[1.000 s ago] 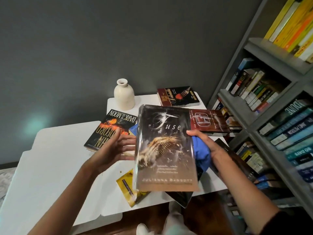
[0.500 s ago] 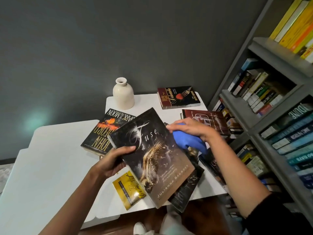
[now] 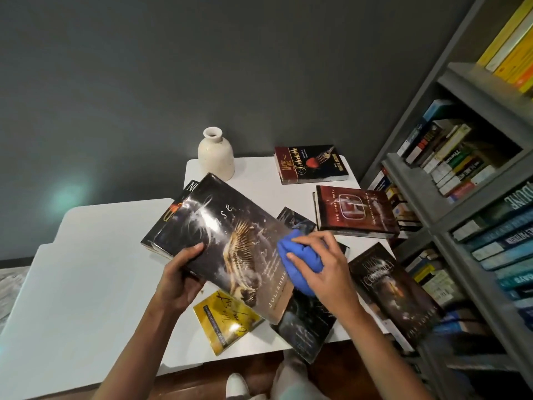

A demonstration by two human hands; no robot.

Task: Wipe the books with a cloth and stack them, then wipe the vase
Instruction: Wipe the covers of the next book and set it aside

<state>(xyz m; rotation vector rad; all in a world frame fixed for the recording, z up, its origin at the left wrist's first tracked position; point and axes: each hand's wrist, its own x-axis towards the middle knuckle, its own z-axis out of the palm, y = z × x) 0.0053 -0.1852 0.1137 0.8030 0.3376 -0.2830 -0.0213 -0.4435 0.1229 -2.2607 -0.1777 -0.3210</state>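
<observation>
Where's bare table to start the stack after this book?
Biggest bare stretch: the table's left part, left of the left hand. A smaller gap lies between the vase and the Delectable book. Crowded: right side and near edge, below the Fuse book and cloth, with the yellow book, Honda book and Connolly book.

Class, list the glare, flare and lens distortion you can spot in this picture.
Head view: white glare washes over the title of the held book; a pale teal flare spot lies on the grey wall; the wide lens tilts the bookshelf uprights.
</observation>
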